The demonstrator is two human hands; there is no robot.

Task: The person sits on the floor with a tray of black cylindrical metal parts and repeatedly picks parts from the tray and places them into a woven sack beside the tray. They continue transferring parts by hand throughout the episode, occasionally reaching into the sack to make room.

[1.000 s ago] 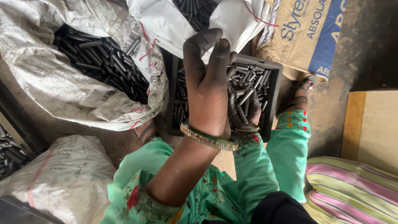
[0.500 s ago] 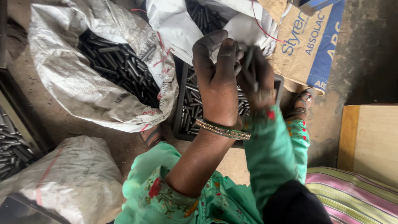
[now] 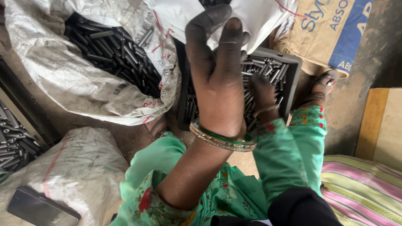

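1. At the far left edge, a dark container of short black metal rods point(image 3: 12, 142) is showing partly, cut off by the frame.
2. A closed grey-white woven sack point(image 3: 63, 167) is lying at lower left, with a flat dark slab point(image 3: 42, 207) resting on it.
3. Above it, an open white sack point(image 3: 83, 83) is slumping on the ground, its mouth showing a heap of black rods point(image 3: 117, 46).
4. The left hand point(image 3: 217, 79), blackened with grime, is hovering in the middle of the view above the black tray point(image 3: 293, 67). Its back is facing the camera, its fingers are stretching upward and standing slightly spread, and nothing is showing between them; whether the palm side is holding anything, I cannot tell.
5. Gold and green bangles point(image 3: 222, 140) are circling the left wrist.
6. The tray is sitting on the ground between the person's green-clad knees, filled with loose black rods point(image 3: 268, 71); another white sack point(image 3: 259, 16) is lying just behind it.
7. The right hand point(image 3: 264, 94) is reaching down into the tray, touching the rods. It is largely hidden behind the left hand, so its grip cannot be judged.
8. A sandalled foot point(image 3: 322, 83) is resting right of the tray, beneath a tan and blue bag point(image 3: 331, 29).
9. A striped cloth point(image 3: 364, 184) is lying at lower right.
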